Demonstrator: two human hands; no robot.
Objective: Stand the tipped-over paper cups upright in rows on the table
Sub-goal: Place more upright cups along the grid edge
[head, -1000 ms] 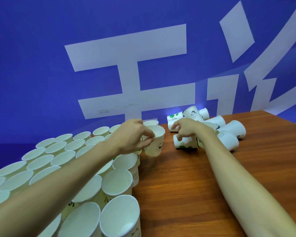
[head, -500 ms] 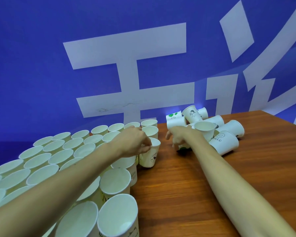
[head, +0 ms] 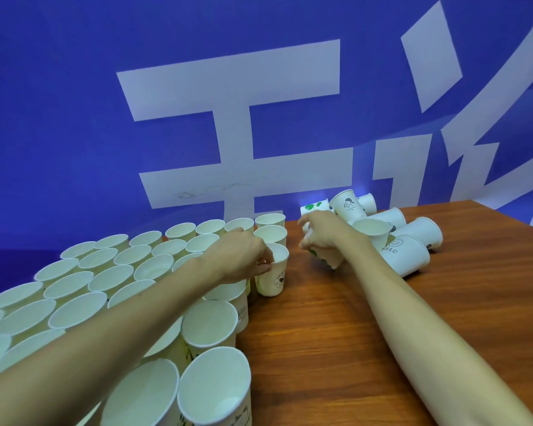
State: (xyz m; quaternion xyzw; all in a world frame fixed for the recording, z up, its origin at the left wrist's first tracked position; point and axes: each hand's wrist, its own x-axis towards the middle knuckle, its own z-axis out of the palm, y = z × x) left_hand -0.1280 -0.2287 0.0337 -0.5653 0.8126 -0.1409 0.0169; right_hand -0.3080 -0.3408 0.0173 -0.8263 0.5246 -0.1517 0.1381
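Several white paper cups stand upright in rows [head: 111,272] across the left of the wooden table [head: 382,348]. My left hand [head: 240,256] pinches the rim of an upright cup [head: 273,278] at the right end of a row, its base on the table. My right hand [head: 320,235] grips a tilted cup with green print [head: 326,260], mostly hidden under the palm. Behind it a pile of tipped-over cups [head: 406,250] lies near the wall, with one upright cup [head: 371,230] among them.
A blue wall with large white characters [head: 228,118] rises just behind the table. Bare wood stretches between my forearms and to the right of the pile. The table's right edge [head: 511,219] runs along the far right.
My left hand carried the cup down and left and set it at the end of the row. My right hand closed round the green-print cup and tilted it off the table.
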